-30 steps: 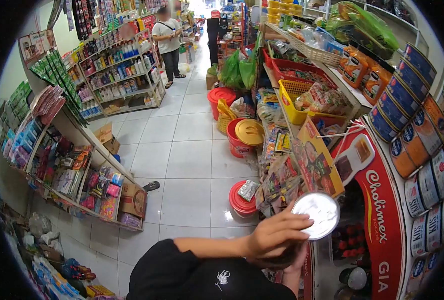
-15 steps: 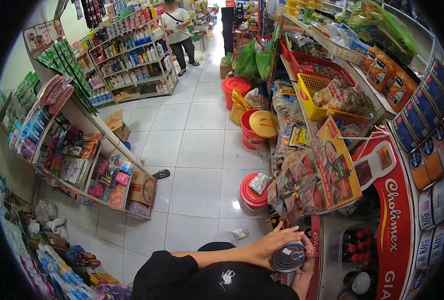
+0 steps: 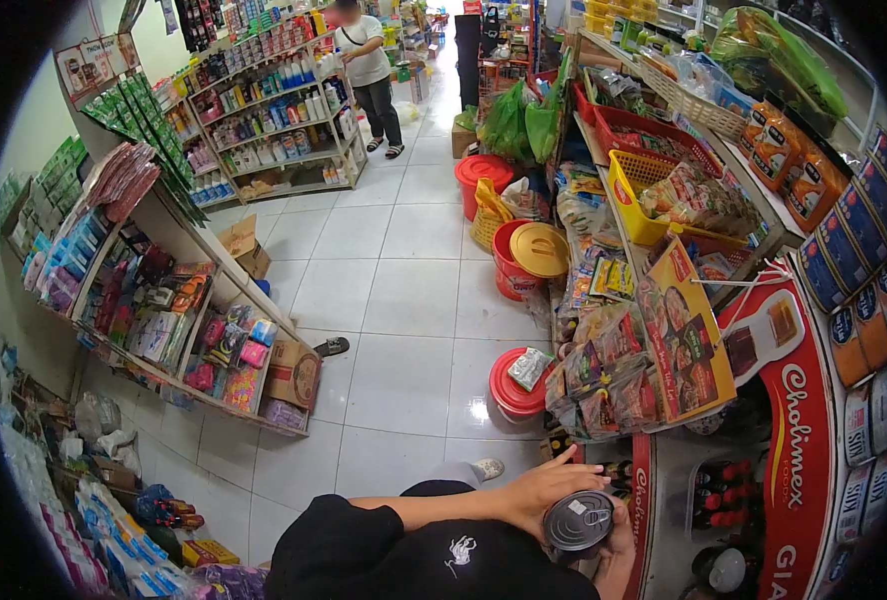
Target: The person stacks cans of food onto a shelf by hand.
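A dark tin can point(image 3: 579, 521) with a pull-ring lid facing up is held in front of my black shirt. My right hand point(image 3: 618, 540) wraps around the can's right side. On the other side is my left hand point(image 3: 547, 492), its palm edge against the can and its fingers stretched out beyond the rim toward the shelf. The can's label is mostly hidden by my hands and the angle. Just past my fingers hang several packets of seasoning point(image 3: 604, 385) beside a yellow cardboard display point(image 3: 686, 340).
A red Cholimex rack point(image 3: 790, 430) with bottles stands to my right. Red lidded buckets point(image 3: 519, 385) line the aisle's right side. A low shelf point(image 3: 189, 330) of packaged goods is at left. Farther off, a person point(image 3: 367, 70) stands by shelves of bottles point(image 3: 274, 125).
My left fingers have lifted off the can and straightened outward, while my right hand keeps its grip. The person in the back has reached an arm toward the shelf. The view has shifted slightly.
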{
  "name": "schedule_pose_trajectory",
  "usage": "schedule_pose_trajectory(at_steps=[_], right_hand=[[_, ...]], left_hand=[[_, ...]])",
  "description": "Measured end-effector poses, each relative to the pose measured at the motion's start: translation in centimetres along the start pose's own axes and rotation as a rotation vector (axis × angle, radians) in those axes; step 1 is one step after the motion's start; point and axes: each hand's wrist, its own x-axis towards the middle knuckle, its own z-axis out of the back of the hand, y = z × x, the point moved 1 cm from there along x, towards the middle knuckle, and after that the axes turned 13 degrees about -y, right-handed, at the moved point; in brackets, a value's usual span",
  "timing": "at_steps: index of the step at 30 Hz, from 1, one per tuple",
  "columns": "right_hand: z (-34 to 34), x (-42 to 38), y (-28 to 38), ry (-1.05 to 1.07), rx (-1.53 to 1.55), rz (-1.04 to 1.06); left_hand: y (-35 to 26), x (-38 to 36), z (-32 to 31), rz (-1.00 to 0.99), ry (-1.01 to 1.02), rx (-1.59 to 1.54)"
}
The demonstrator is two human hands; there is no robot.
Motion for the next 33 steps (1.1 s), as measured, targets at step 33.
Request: schedule_pose_trajectory(at_steps=[33], right_hand=[[-0.9, 0.7, -0.9, -0.108, -0.035, 0.031]], left_hand=[[0.7, -1.4, 0.6, 0.018, -0.088, 0.008]])
